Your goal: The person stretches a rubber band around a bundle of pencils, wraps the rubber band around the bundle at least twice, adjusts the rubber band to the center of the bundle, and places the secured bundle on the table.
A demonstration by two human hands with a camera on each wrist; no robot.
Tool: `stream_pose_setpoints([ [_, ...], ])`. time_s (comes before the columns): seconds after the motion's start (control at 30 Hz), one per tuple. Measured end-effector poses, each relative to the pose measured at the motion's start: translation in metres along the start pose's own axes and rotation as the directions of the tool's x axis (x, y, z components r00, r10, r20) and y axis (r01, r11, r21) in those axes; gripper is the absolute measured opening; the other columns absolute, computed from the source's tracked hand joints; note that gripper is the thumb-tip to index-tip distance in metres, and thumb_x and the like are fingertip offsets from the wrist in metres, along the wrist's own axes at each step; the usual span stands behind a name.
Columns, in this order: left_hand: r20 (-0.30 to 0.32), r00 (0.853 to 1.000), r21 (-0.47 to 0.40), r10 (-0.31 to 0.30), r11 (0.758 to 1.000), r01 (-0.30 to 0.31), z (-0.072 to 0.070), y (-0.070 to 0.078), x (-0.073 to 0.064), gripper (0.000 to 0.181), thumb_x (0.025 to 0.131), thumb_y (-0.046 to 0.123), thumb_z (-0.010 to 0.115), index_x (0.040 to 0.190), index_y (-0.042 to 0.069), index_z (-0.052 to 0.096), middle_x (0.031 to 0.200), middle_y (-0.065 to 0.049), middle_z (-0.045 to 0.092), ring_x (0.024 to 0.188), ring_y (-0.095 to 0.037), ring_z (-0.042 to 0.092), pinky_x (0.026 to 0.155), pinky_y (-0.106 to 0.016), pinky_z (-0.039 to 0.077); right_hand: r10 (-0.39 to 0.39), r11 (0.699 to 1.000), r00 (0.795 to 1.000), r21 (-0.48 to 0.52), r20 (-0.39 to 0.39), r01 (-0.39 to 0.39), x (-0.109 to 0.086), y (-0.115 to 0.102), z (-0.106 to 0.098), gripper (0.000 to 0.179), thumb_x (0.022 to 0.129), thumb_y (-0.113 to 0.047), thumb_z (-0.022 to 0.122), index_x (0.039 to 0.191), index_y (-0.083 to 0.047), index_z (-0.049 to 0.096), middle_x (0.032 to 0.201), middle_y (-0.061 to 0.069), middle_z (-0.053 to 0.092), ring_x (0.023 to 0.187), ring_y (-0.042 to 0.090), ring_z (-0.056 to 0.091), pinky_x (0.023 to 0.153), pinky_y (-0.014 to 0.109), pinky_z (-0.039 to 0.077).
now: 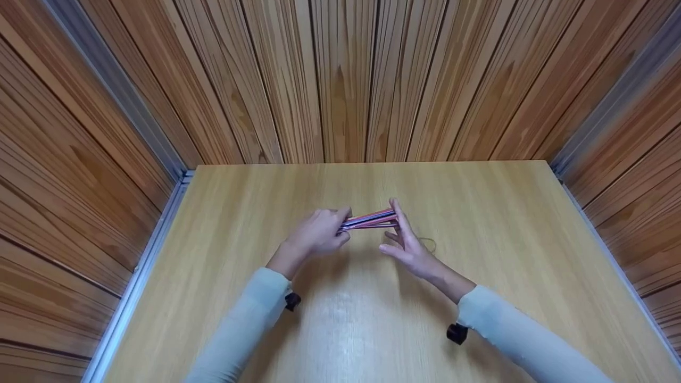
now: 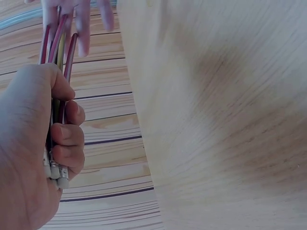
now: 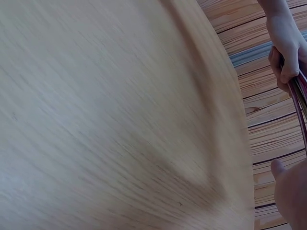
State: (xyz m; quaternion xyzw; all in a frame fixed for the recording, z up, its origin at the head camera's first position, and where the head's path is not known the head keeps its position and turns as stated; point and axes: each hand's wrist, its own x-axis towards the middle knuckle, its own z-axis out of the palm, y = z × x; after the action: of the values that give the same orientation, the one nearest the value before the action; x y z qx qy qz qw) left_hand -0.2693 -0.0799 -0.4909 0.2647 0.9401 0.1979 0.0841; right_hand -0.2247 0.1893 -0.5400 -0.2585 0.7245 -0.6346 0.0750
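My left hand (image 1: 318, 232) grips a bundle of pencils (image 1: 368, 219) above the table, its fingers curled round their eraser ends. In the left wrist view, whitish erasers (image 2: 63, 182) stick out below the curled fingers, and red, dark and yellow-green shafts run upward. At the far end of the bundle, my right hand (image 1: 413, 254) is spread, its straight fingers against the pencil tips and its thumb apart from them. The right wrist view catches only part of this hand (image 3: 292, 191) at the lower right edge. A thin yellowish loop (image 1: 434, 246), like a rubber band, lies just beyond the right hand.
The light wooden tabletop (image 1: 351, 319) spreads beneath both arms. Wood-plank walls (image 1: 346, 80) rise behind it and on both sides, with grey metal rails (image 1: 127, 303) along the side edges. Small black devices (image 1: 457, 333) hang at the sleeve cuffs.
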Motion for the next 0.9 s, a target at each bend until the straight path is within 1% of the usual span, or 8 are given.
stream_pose_setpoints([
  [0.1,0.009,1.000,-0.011,0.002,1.000,-0.002,-0.0010,-0.0018,-0.0008,0.029,0.110,0.029,0.067,0.135,0.014,0.061,0.100,-0.008,0.068,0.084,-0.023,0.062,0.073,-0.033,0.050,-0.006,0.997,1.000,-0.071,0.014,0.007,-0.0007,-0.0017,-0.0029,0.107,0.110,-0.009,0.067,0.178,-0.006,-0.016,0.189,0.024,-0.016,0.177,0.052,-0.002,0.137,0.071,0.025],
  [0.17,0.009,1.000,-0.032,0.000,0.999,0.000,-0.0023,-0.0043,-0.0016,0.030,0.111,0.029,0.067,0.136,0.015,0.061,0.099,-0.007,0.069,0.084,-0.023,0.062,0.074,-0.033,0.049,-0.018,0.995,1.000,-0.098,0.020,0.020,-0.0022,-0.0018,-0.0051,0.107,0.110,-0.008,0.068,0.179,-0.006,-0.013,0.190,0.022,-0.013,0.176,0.053,0.001,0.135,0.076,0.024],
  [0.3,-0.021,1.000,-0.039,0.008,0.999,-0.009,-0.0051,-0.0082,-0.0036,0.028,0.110,0.026,0.069,0.135,0.014,0.064,0.097,-0.007,0.070,0.083,-0.021,0.061,0.074,-0.034,0.048,-0.051,0.988,0.999,-0.142,0.019,0.053,-0.0066,-0.0016,-0.0089,0.105,0.108,-0.004,0.068,0.179,-0.004,-0.009,0.191,0.021,-0.008,0.176,0.052,0.005,0.133,0.077,0.026],
  [0.47,-0.038,0.999,-0.002,0.023,1.000,-0.024,-0.0059,-0.0072,-0.0031,0.025,0.110,0.022,0.071,0.132,0.014,0.065,0.095,-0.006,0.070,0.081,-0.020,0.059,0.073,-0.034,0.046,-0.076,0.986,0.996,-0.142,0.049,0.083,-0.0088,-0.0028,-0.0088,0.106,0.108,-0.003,0.065,0.176,0.001,-0.016,0.188,0.025,-0.018,0.175,0.054,-0.005,0.132,0.078,0.024],
  [0.57,-0.023,0.999,0.007,0.027,1.000,-0.027,-0.0045,-0.0040,-0.0029,0.025,0.111,0.023,0.069,0.134,0.015,0.064,0.096,-0.005,0.069,0.080,-0.019,0.058,0.072,-0.033,0.046,-0.056,0.987,0.996,-0.147,0.071,0.066,-0.0081,-0.0041,-0.0061,0.111,0.110,-0.008,0.067,0.173,0.001,-0.024,0.185,0.024,-0.029,0.174,0.055,-0.013,0.133,0.076,0.023],
  [0.67,-0.024,0.998,0.026,0.050,0.998,-0.050,-0.0028,-0.0014,-0.0029,0.022,0.112,0.021,0.067,0.132,0.014,0.062,0.094,-0.006,0.068,0.078,-0.019,0.057,0.070,-0.031,0.045,-0.030,0.985,0.997,-0.165,0.075,0.042,-0.0072,-0.0057,-0.0038,0.118,0.110,-0.013,0.069,0.172,-0.004,-0.030,0.183,0.021,-0.036,0.174,0.052,-0.019,0.136,0.074,0.021],
  [0.77,-0.032,0.997,0.045,0.075,0.996,-0.073,-0.0017,-0.0007,-0.0028,0.019,0.113,0.020,0.067,0.130,0.013,0.061,0.093,-0.008,0.068,0.077,-0.020,0.057,0.069,-0.031,0.045,-0.021,0.982,0.997,-0.184,0.078,0.035,-0.0074,-0.0063,-0.0033,0.121,0.109,-0.015,0.071,0.172,-0.007,-0.032,0.183,0.019,-0.037,0.174,0.048,-0.023,0.137,0.073,0.021],
  [0.9,-0.028,0.998,0.051,0.059,0.997,-0.057,-0.0027,-0.0022,-0.0030,0.020,0.114,0.025,0.068,0.129,0.013,0.062,0.095,-0.009,0.069,0.079,-0.021,0.058,0.071,-0.031,0.046,-0.026,0.978,0.996,-0.203,0.086,0.043,-0.0098,-0.0054,-0.0042,0.122,0.109,-0.014,0.073,0.173,-0.007,-0.030,0.184,0.019,-0.035,0.174,0.049,-0.021,0.136,0.074,0.023],
])
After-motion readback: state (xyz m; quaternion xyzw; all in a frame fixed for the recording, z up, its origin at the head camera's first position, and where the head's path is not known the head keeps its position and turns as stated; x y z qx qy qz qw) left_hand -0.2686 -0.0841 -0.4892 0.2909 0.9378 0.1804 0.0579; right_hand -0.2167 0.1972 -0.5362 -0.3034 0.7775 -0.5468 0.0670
